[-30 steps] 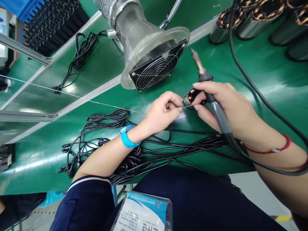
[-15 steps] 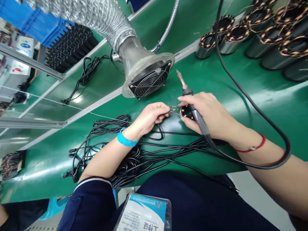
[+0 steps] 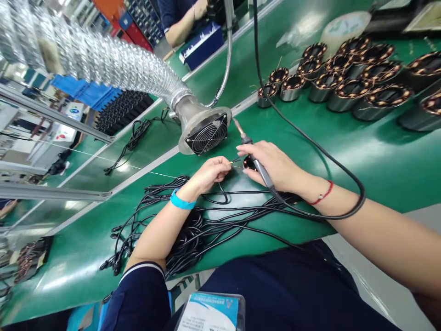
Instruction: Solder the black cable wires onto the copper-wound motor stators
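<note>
My right hand (image 3: 272, 163) is closed around a soldering iron (image 3: 259, 168), its metal tip pointing up and away near the fan hood. The same hand's fingers and thumb are around a small copper-wound stator (image 3: 248, 162), largely hidden under the hand. Just left of it, my left hand (image 3: 214, 172) pinches thin wire ends (image 3: 234, 161), one with a yellow part, at the end of a black cable (image 3: 225, 195). Whether the wires touch the stator is too small to tell. A thin pale strand (image 3: 161, 174) runs from the left toward my left wrist.
A fume hood with a fan (image 3: 208, 135) hangs behind my hands on a foil duct (image 3: 113, 64). Several stators (image 3: 344, 78) stand at the back right. Black cables (image 3: 193, 230) lie under my forearms on the green bench (image 3: 372, 170). Across the bench is another person's arm (image 3: 184, 27).
My view has tilted up and pulled back, showing more of the far side. Both hands keep their holds. The wire ends between them now point differently, with the yellow part at the left fingertips.
</note>
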A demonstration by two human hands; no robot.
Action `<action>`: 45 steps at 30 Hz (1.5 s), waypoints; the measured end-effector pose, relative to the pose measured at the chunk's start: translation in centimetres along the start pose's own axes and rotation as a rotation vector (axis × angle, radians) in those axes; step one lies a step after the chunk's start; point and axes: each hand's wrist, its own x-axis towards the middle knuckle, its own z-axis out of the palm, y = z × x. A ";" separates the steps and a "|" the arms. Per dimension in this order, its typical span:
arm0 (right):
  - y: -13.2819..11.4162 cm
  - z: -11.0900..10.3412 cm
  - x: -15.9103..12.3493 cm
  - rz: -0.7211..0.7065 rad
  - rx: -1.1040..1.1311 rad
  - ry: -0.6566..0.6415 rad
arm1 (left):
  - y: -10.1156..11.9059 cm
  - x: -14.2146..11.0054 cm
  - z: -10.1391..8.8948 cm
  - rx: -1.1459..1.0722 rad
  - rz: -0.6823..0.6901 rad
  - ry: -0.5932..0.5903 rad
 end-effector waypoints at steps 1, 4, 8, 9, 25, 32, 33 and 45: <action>0.0 0.0 0.0 -0.005 -0.001 0.007 | 0.0 -0.1 0.0 0.015 0.006 0.005; 0.0 0.1 0.1 -0.025 -0.006 0.032 | 0.0 -0.3 0.6 0.038 0.027 0.026; -0.1 0.2 0.4 -0.050 -0.009 0.069 | -0.2 -0.3 1.2 -0.011 0.020 -0.022; -0.1 0.2 0.5 -0.054 -0.009 0.080 | -0.2 -0.3 1.1 -0.044 0.017 -0.047; -0.9 -1.2 0.8 0.026 0.011 0.120 | 1.3 -0.6 0.7 0.311 -0.047 -0.169; -0.8 -3.3 0.2 0.051 0.050 0.131 | 3.8 -3.8 -7.9 0.326 -0.153 0.105; -0.9 -3.4 0.2 0.061 0.054 0.123 | 3.8 -4.0 -9.3 0.290 -0.157 0.180; -1.0 -3.0 -0.1 0.186 0.059 0.035 | 0.8 -4.6 -17.1 0.148 0.088 0.622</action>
